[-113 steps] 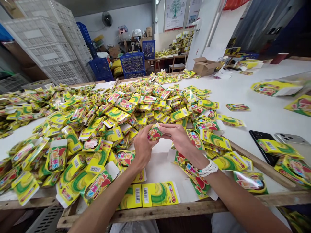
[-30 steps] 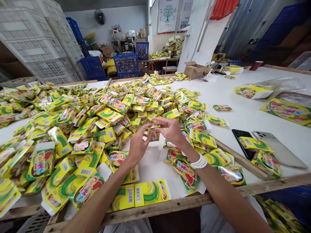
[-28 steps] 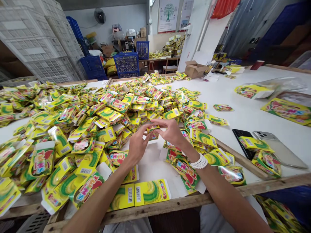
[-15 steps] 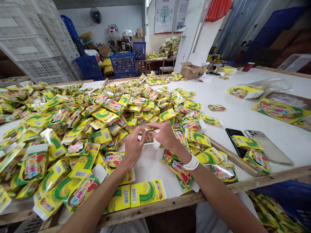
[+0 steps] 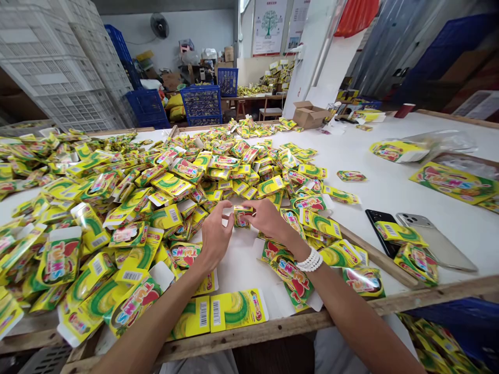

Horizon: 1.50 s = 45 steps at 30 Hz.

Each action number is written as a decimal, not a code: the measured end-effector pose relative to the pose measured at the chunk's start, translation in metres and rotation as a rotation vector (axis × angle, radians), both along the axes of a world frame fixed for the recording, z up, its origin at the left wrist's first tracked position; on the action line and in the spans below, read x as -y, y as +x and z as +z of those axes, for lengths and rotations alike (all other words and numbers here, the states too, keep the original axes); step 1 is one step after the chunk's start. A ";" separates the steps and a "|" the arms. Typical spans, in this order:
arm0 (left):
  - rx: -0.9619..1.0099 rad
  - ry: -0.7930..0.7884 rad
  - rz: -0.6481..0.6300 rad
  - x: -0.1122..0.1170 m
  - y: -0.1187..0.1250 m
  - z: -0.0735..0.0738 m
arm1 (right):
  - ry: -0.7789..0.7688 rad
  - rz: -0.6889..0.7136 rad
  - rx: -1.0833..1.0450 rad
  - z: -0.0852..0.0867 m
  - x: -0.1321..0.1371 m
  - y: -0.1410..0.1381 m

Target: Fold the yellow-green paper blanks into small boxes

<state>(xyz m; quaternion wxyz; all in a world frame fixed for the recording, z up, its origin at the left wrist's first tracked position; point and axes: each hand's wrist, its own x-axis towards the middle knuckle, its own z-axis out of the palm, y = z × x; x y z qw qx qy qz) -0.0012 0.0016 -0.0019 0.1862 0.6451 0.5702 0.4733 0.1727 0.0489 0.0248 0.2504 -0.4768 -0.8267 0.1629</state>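
While your right hand is gripping 1 seemingly formed box in from the white surface's near edge, your left hand is curving half-spread beside it, and flap-out cartons along that edge are looking unfinished.

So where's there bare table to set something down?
The widest bare stretch of white table lies right of the packet pile, reaching toward the larger yellow boxes. A smaller patch sits on the near side of the left hand and right hand, behind the flat yellow carton. It's crowded throughout the pile and around the black phone.
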 end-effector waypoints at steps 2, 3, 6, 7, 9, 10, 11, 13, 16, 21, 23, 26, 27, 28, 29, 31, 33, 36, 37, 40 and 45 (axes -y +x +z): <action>-0.006 -0.009 0.016 0.000 -0.001 0.001 | 0.061 -0.088 0.183 0.004 0.000 0.003; -0.011 -0.009 0.027 0.000 -0.001 0.001 | 0.095 -0.126 0.235 0.005 0.000 0.005; -0.021 -0.005 0.058 -0.001 -0.001 0.000 | 0.201 -0.233 0.235 0.007 -0.003 0.009; -0.020 -0.005 0.066 -0.001 -0.001 0.000 | 0.228 -0.266 0.195 0.007 -0.004 0.010; -0.015 -0.002 0.077 -0.002 -0.001 0.000 | 0.249 -0.311 0.075 0.008 -0.009 0.015; -0.013 -0.001 0.081 -0.002 -0.001 -0.001 | 0.244 -0.321 0.002 0.009 -0.011 0.018; -0.010 -0.001 0.087 -0.003 -0.001 -0.001 | 0.233 -0.325 -0.073 0.012 -0.012 0.022; -0.004 -0.006 0.097 -0.003 -0.002 -0.001 | 0.178 -0.330 -0.229 0.020 -0.013 0.032; 0.010 -0.011 0.108 -0.005 -0.003 -0.002 | 0.069 -0.298 -0.566 0.041 -0.006 0.053; 0.012 0.005 0.143 -0.006 -0.003 -0.005 | 0.222 0.019 -1.016 0.066 0.008 0.089; 0.006 0.006 0.156 -0.006 -0.003 -0.005 | 0.223 0.073 -0.991 0.063 0.008 0.095; 0.027 -0.015 0.149 -0.007 -0.004 -0.006 | 0.097 0.069 -1.020 0.050 0.001 0.092; 0.056 -0.037 0.139 -0.008 -0.004 -0.006 | 0.035 0.066 -1.045 0.045 -0.001 0.088; 0.107 -0.076 0.128 -0.009 -0.005 -0.006 | -0.031 0.070 -1.075 0.042 -0.003 0.084; 0.180 -0.140 0.120 -0.011 -0.006 -0.006 | -0.099 0.083 -1.105 0.039 -0.004 0.080; 0.385 -0.312 0.112 -0.013 -0.007 -0.004 | -0.239 0.125 -1.154 0.038 -0.004 0.070; 0.611 -0.435 0.091 -0.015 -0.008 -0.002 | -0.366 0.161 -1.178 0.040 -0.002 0.060; 0.836 -0.426 0.028 -0.015 -0.010 0.004 | -0.491 0.180 -1.179 0.044 0.003 0.047; 0.877 -0.416 0.002 -0.014 -0.011 0.006 | -0.514 0.180 -1.175 0.045 0.004 0.043; 0.958 -0.443 -0.058 -0.013 -0.013 0.008 | -0.573 0.178 -1.141 0.041 0.007 0.032; 0.983 -0.436 -0.052 -0.013 -0.011 0.005 | -0.601 0.061 -0.962 0.017 -0.001 0.018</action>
